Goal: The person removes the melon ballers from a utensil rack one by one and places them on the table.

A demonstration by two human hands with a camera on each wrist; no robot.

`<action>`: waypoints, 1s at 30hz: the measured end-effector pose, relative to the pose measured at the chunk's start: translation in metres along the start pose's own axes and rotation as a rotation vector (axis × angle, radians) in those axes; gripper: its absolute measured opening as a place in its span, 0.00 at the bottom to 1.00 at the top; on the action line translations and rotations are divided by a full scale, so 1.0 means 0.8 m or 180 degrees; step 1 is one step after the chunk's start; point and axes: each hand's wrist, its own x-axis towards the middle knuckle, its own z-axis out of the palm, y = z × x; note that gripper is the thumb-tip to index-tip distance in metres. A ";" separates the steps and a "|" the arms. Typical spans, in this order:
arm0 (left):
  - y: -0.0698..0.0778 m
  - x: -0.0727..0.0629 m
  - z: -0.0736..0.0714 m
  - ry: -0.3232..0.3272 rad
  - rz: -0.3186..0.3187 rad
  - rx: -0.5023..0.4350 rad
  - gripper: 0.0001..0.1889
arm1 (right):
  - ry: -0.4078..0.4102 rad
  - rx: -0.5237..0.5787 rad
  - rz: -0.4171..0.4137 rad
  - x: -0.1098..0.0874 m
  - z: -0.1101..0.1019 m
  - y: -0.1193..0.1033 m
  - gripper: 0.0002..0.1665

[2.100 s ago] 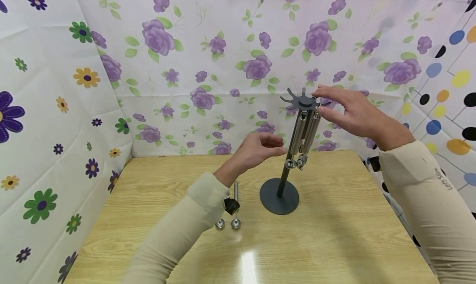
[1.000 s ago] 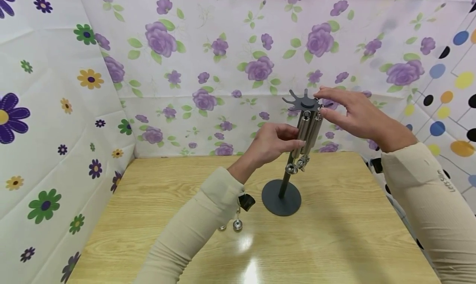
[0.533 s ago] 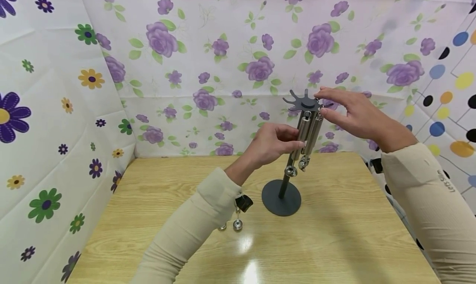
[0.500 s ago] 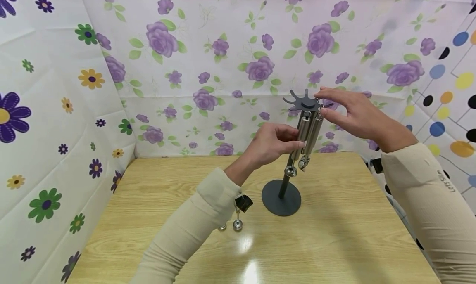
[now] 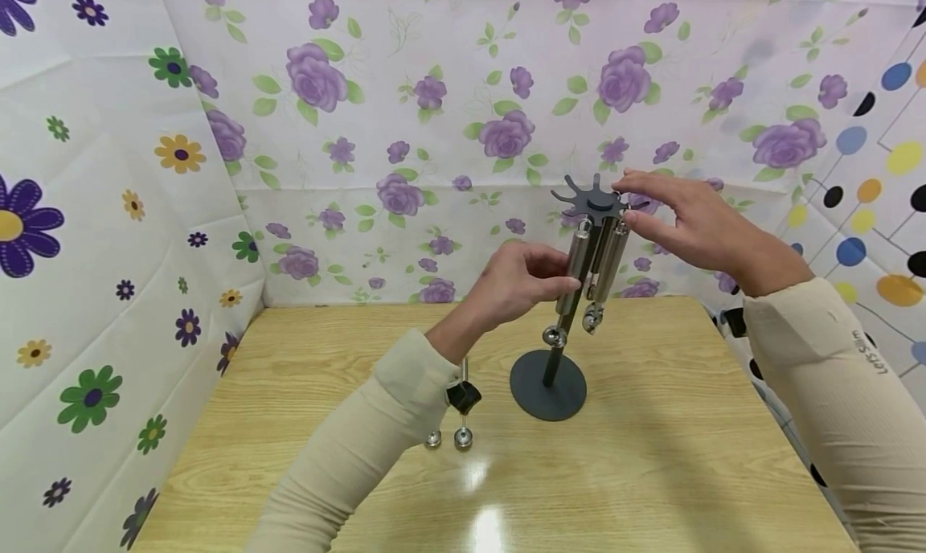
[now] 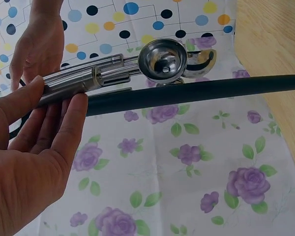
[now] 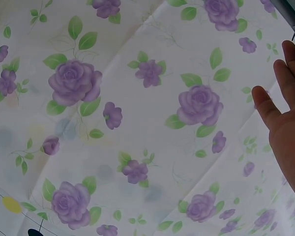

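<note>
A dark stand point(image 5: 547, 392) has a round base, a slanting post and a spidery hook rack point(image 5: 597, 204) on top. My left hand point(image 5: 506, 284) pinches the tubular handle of a steel scoop point(image 5: 577, 256) between thumb and fingers. The scoop's ring end sits just below the rack, and its round bowl point(image 6: 162, 61) hangs beside the post. More steel utensils point(image 5: 612, 264) hang to its right. My right hand point(image 5: 694, 215) holds the rack's right edge between thumb and index finger; in the right wrist view that contact is cut off.
Two more round-ended utensils point(image 5: 463, 438) lie on the wooden table point(image 5: 622, 473), partly behind the left forearm. Floral cloth point(image 5: 434, 135) hangs behind, with patterned sheets at both sides.
My left hand has reached the scoop, taken hold of it and shifted it left, away from the other hanging utensils. The right hand keeps its place at the rack.
</note>
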 end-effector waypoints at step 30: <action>-0.066 -0.055 -0.067 0.0217 -0.0366 0.0119 0.13 | 0.0046 0.0034 -0.0096 0.000 0.002 0.002 0.31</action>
